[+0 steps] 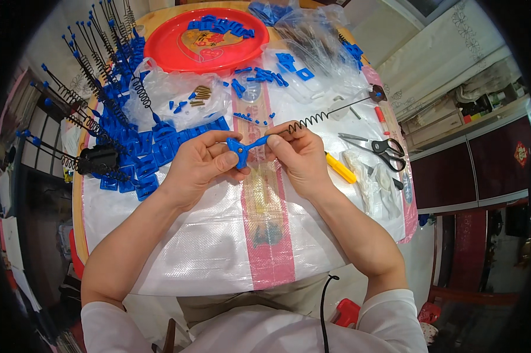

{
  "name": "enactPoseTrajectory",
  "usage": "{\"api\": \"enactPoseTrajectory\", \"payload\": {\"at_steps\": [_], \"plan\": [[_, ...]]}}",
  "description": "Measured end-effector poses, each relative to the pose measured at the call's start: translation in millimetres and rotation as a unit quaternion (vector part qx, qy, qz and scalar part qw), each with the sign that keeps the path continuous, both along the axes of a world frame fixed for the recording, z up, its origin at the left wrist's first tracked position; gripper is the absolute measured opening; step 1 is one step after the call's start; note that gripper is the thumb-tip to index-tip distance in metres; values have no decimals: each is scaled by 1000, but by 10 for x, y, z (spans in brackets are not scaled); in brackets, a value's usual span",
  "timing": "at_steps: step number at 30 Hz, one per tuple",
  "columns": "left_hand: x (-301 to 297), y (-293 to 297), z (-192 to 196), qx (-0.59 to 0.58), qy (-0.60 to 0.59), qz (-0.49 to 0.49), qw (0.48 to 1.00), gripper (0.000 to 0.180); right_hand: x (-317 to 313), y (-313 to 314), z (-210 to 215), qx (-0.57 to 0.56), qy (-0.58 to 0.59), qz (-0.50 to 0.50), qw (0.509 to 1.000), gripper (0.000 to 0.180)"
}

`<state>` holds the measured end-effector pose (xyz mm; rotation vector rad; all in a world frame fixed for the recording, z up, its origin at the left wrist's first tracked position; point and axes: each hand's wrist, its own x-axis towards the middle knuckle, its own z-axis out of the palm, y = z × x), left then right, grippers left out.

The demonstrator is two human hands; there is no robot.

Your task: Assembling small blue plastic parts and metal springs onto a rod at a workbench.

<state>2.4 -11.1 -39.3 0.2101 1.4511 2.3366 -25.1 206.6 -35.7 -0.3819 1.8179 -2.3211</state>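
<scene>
Both hands meet over the middle of the white woven sheet (206, 247) that covers the table. Our left hand (197, 167) is curled narrow, thumb and fingers pinched on the blue plastic piece (242, 150), which sits between the two hands, just above the sheet's pink stripe (270, 235). Our right hand (298, 156) is likewise closed, its fingertips gripping the near end of the black spring rod (330, 115), which touches the blue piece and runs up and to the right, away from us. At the table's far edge we see a round red tray (177, 44) holding blue parts. Clear plastic bags (171, 88) lie below it, one with small brass pieces (202, 93). Finished rods (95, 88) fan out at left. Black-handled scissors (383, 150) and a yellow tool (340, 169) lie at right.
</scene>
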Motion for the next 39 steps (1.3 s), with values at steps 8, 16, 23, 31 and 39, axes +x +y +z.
{"api": "enactPoseTrajectory", "payload": {"at_steps": [8,16,23,31,39], "plan": [[2,3,18,16,-15,6,1000,47,-5,18,-1,18,7,4,1000,14],[-3,14,26,18,-22,4,1000,47,-1,24,22,27,5,4,1000,15],[4,5,35,15,-22,3,1000,44,29,-4,70,4,-12,5,1000,15],[-13,-17,9,15,-28,-4,999,45,6,23,15,-2,-8,15,1000,14],[-5,-11,16,12,-27,0,1000,45,18,18,35,0,-21,18,1000,15]]}}
